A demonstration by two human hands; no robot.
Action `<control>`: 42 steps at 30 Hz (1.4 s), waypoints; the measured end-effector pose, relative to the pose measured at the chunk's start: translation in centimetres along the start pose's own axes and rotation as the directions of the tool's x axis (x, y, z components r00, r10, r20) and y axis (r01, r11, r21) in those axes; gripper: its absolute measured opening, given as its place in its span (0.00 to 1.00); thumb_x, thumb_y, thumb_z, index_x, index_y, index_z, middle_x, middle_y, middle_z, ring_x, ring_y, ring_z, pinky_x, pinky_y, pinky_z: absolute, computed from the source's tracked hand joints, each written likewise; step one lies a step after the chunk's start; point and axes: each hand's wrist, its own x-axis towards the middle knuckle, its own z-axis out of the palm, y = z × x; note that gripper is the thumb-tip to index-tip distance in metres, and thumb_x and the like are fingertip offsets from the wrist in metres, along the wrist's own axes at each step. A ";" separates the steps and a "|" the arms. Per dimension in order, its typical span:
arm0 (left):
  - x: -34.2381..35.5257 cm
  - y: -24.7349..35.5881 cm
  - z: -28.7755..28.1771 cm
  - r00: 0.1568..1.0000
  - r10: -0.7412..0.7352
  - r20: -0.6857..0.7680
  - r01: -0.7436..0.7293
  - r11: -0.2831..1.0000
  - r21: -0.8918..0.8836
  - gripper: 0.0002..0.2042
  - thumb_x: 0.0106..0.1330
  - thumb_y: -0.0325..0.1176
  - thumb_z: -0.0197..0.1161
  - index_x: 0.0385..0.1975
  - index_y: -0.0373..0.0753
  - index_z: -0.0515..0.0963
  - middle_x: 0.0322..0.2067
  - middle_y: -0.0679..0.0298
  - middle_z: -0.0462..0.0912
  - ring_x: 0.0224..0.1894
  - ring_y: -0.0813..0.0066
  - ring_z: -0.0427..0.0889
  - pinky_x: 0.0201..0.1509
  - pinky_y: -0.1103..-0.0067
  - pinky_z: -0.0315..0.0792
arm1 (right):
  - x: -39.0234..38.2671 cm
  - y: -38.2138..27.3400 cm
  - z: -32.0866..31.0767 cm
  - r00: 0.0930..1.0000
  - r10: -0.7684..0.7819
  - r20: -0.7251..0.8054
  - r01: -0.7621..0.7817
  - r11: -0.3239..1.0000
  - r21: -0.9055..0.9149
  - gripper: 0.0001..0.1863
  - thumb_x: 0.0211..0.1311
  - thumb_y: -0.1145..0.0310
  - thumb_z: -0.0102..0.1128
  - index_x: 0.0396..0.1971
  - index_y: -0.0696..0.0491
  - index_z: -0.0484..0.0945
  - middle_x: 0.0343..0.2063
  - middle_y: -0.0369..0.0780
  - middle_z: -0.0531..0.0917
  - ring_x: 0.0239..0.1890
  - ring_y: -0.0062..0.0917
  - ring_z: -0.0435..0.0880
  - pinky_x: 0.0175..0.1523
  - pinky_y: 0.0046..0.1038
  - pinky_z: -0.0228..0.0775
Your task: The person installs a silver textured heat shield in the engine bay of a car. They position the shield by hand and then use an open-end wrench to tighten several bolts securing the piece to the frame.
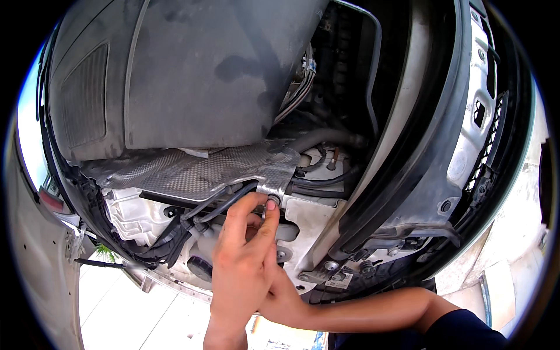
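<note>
At the middle of the engine bay, my left hand (239,262) is closed, its index finger and thumb pinched at a small round metal fastener (274,199). The fastener sits at the corner tab of a silver, dimpled heat shield (192,172). Behind and below the left hand is my right hand (283,297), its forearm coming in from the lower right. The left hand covers most of its fingers, so what they hold or touch is hidden. Black hoses (233,198) run just left of the pinching fingers, beneath the shield's edge.
A large dark engine cover (204,76) fills the upper left. Bundled wires (300,87) and a thick hose (326,139) lie right of it. A long grey crossmember (402,99) slants along the right. A white-silver housing (131,216) stands at the left, near a black wiring harness (169,245).
</note>
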 end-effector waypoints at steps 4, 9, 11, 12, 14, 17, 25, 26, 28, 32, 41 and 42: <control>-0.5 -1.3 -0.3 0.997 0.083 0.003 -0.084 0.996 0.025 0.15 0.53 0.13 0.64 0.42 0.27 0.82 0.47 0.55 0.78 0.37 0.69 0.82 0.38 0.78 0.80 | 0.6 1.3 1.5 0.939 -0.299 -0.172 0.295 0.954 -0.052 0.21 0.61 0.83 0.48 0.55 0.61 0.67 0.29 0.44 0.81 0.29 0.26 0.81 0.35 0.30 0.74; -1.5 -0.7 -0.2 0.994 -0.007 -0.111 0.000 0.998 -0.056 0.17 0.51 0.18 0.70 0.43 0.27 0.81 0.49 0.56 0.77 0.40 0.67 0.78 0.36 0.76 0.76 | -3.3 -3.4 -4.2 0.980 0.197 0.009 -0.196 0.979 -0.057 0.08 0.75 0.72 0.47 0.46 0.60 0.72 0.23 0.33 0.76 0.23 0.13 0.72 0.28 0.18 0.65; -1.2 -0.5 0.4 0.997 0.000 -0.075 -0.005 0.998 -0.068 0.20 0.50 0.22 0.73 0.45 0.28 0.80 0.49 0.56 0.77 0.43 0.63 0.77 0.40 0.74 0.75 | -3.8 -5.6 -6.9 0.992 0.110 -0.063 -0.120 0.977 -0.179 0.13 0.76 0.71 0.47 0.51 0.62 0.76 0.16 0.31 0.73 0.19 0.12 0.68 0.25 0.19 0.62; -1.5 -0.3 0.5 0.999 -0.015 -0.053 0.010 0.996 -0.085 0.22 0.49 0.26 0.75 0.46 0.28 0.80 0.49 0.56 0.77 0.45 0.59 0.76 0.46 0.70 0.73 | -4.1 -6.6 -7.6 0.988 0.123 -0.090 -0.139 0.972 -0.192 0.14 0.76 0.71 0.47 0.53 0.62 0.76 0.16 0.31 0.73 0.18 0.12 0.68 0.24 0.19 0.62; -1.5 0.1 0.9 0.997 -0.017 -0.068 0.016 0.999 -0.029 0.20 0.51 0.26 0.73 0.45 0.28 0.80 0.50 0.54 0.78 0.46 0.58 0.78 0.47 0.70 0.74 | -4.5 -7.4 -8.9 0.987 0.115 -0.114 -0.141 0.954 -0.263 0.15 0.76 0.71 0.47 0.54 0.62 0.76 0.15 0.31 0.74 0.18 0.12 0.69 0.24 0.18 0.62; -1.5 0.7 1.1 0.996 -0.028 -0.083 0.029 1.000 0.013 0.19 0.52 0.26 0.73 0.46 0.29 0.81 0.51 0.53 0.78 0.48 0.57 0.78 0.49 0.70 0.74 | -4.2 -7.9 -9.4 0.996 0.038 -0.087 -0.070 0.911 -0.406 0.15 0.76 0.70 0.48 0.53 0.62 0.77 0.16 0.32 0.77 0.17 0.12 0.72 0.24 0.18 0.65; -1.7 -1.3 0.7 0.979 0.198 -0.050 -0.189 0.970 0.154 0.13 0.53 0.22 0.71 0.40 0.29 0.83 0.47 0.55 0.83 0.50 0.54 0.80 0.48 0.70 0.77 | -1.7 -0.8 -2.4 0.980 0.200 -0.004 -0.198 0.966 -0.165 0.16 0.66 0.79 0.45 0.53 0.62 0.68 0.26 0.41 0.80 0.22 0.25 0.79 0.29 0.25 0.72; -1.5 -1.4 0.1 0.986 0.163 -0.020 -0.159 0.976 0.148 0.10 0.54 0.20 0.69 0.37 0.31 0.84 0.46 0.57 0.86 0.53 0.52 0.79 0.51 0.69 0.78 | -0.9 -0.3 -1.2 0.991 -0.058 -0.117 0.036 0.983 -0.180 0.17 0.66 0.80 0.45 0.55 0.61 0.67 0.27 0.41 0.80 0.23 0.24 0.79 0.30 0.25 0.72; -1.7 -1.8 0.0 0.987 0.162 0.006 -0.161 0.976 0.149 0.11 0.53 0.20 0.70 0.37 0.31 0.84 0.46 0.57 0.86 0.52 0.52 0.80 0.50 0.69 0.78 | -0.8 -0.7 -1.0 0.989 -0.030 -0.146 0.019 0.997 -0.074 0.19 0.65 0.82 0.43 0.57 0.60 0.66 0.27 0.41 0.79 0.26 0.22 0.79 0.31 0.24 0.73; -3.6 -2.7 1.0 0.984 0.178 0.006 -0.176 0.973 0.148 0.13 0.60 0.26 0.65 0.45 0.32 0.81 0.47 0.55 0.84 0.53 0.52 0.79 0.54 0.65 0.74 | -2.6 -2.7 -4.1 0.967 0.256 -0.010 -0.256 0.967 0.006 0.11 0.70 0.79 0.45 0.50 0.57 0.71 0.25 0.38 0.78 0.25 0.20 0.75 0.31 0.24 0.70; -2.1 0.7 -0.1 0.997 0.038 0.060 -0.047 0.988 0.150 0.17 0.67 0.31 0.59 0.54 0.31 0.77 0.57 0.54 0.78 0.62 0.48 0.73 0.64 0.62 0.68 | -3.2 -7.7 -7.7 0.985 0.170 0.017 -0.146 0.892 -0.427 0.10 0.75 0.69 0.46 0.35 0.57 0.73 0.20 0.41 0.76 0.22 0.30 0.75 0.29 0.30 0.67; -2.1 0.7 0.0 0.998 0.029 0.060 -0.037 0.991 0.128 0.18 0.67 0.31 0.59 0.55 0.32 0.77 0.58 0.54 0.78 0.62 0.48 0.72 0.63 0.62 0.68 | -3.2 -7.5 -7.5 0.978 0.206 0.011 -0.179 0.873 -0.453 0.09 0.75 0.69 0.46 0.36 0.57 0.73 0.19 0.42 0.76 0.20 0.30 0.75 0.27 0.30 0.67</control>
